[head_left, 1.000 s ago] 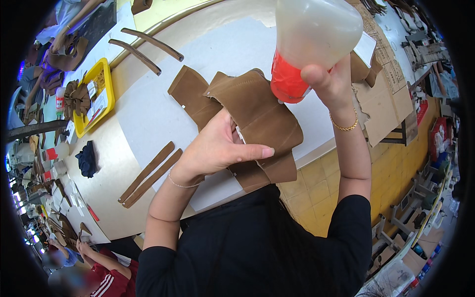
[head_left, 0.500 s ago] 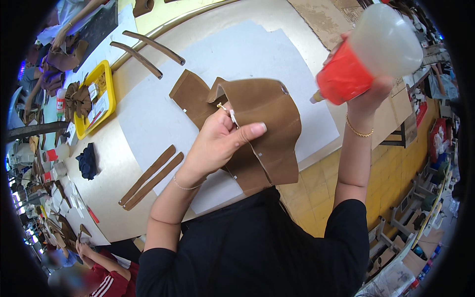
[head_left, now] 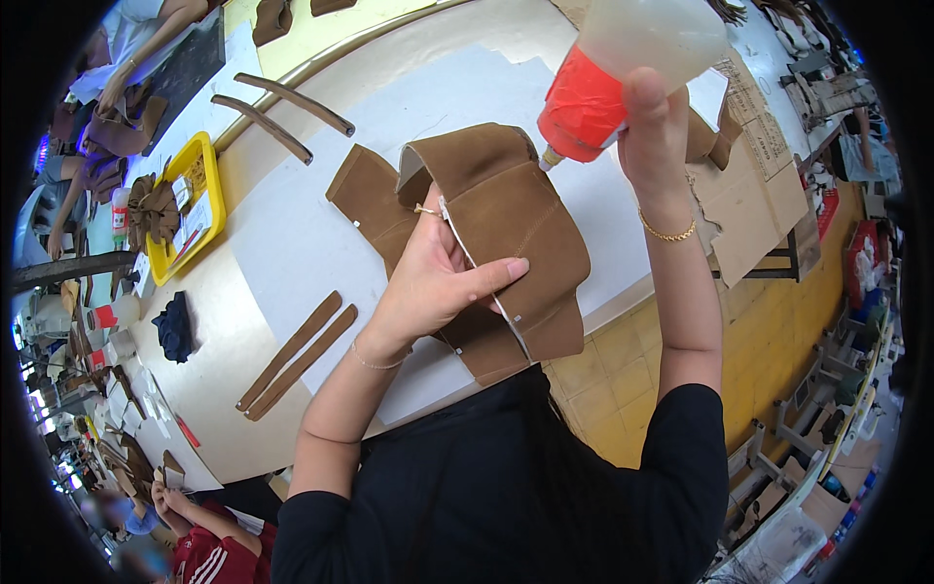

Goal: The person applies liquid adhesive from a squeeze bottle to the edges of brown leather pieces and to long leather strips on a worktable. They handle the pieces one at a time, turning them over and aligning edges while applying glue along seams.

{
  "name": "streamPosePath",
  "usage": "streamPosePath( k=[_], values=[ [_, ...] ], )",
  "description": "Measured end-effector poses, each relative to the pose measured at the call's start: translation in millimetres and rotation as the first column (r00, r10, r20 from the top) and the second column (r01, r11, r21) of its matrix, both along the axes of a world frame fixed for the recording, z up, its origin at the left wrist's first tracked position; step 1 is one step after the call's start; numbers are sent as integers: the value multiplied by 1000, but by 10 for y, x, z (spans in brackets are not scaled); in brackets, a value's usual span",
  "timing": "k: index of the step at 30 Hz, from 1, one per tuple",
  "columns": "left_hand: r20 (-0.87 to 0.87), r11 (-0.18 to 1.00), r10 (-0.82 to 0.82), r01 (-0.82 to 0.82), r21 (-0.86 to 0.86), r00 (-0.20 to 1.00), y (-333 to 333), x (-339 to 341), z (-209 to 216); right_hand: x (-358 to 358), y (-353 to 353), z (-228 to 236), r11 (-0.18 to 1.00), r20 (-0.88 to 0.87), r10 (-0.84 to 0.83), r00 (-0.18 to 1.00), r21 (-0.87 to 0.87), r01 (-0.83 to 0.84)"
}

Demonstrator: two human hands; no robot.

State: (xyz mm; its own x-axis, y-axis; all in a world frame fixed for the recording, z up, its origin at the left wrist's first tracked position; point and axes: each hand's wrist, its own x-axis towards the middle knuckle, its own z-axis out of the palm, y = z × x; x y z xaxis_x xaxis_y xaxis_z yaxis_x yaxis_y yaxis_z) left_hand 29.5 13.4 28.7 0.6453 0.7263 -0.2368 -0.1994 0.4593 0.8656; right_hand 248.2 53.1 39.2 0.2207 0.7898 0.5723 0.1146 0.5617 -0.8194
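Note:
My left hand (head_left: 433, 287) grips a folded brown leather piece (head_left: 530, 229) by its pale edge, thumb on top and the other fingers partly hidden underneath. A small tan knotted cord shows beside those fingers. In my right hand (head_left: 654, 127) is a squeeze bottle (head_left: 584, 105), translucent with a red wrapped section, tilted nozzle-down. Its tip sits at or just above the far right edge of the leather; whether they touch I cannot tell. Beneath lies a large white sheet (head_left: 292, 219) on the table. More of the brown leather rests on that sheet, under the raised part.
Left of the sheet's middle lie two brown strips (head_left: 297, 355); two more strips (head_left: 282, 117) are farther back. A yellow tray (head_left: 219, 195) and a dark blue cloth (head_left: 173, 326) stand left. Cardboard (head_left: 749, 214) covers the right end. Other people work at the left.
My right hand has brought the bottle left and its nozzle to the leather's edge. The leather has been lifted and turned slightly by my left hand.

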Motion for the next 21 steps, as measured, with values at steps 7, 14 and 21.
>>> streamPosePath(
  k=[7,14,21],
  values=[
    [26,1000,9,-9,5,1000,-7,-11,-40,136,56,-185,999,184,-39,982,-3,40],
    [47,999,39,-40,2,998,-18,-10,-51,37,-184,-128,995,-15,34,999,-94,-35],
    [23,998,62,-63,25,998,-26,-21,-35,160,-361,-193,945,-140,68,988,-309,-109]
  ],
)
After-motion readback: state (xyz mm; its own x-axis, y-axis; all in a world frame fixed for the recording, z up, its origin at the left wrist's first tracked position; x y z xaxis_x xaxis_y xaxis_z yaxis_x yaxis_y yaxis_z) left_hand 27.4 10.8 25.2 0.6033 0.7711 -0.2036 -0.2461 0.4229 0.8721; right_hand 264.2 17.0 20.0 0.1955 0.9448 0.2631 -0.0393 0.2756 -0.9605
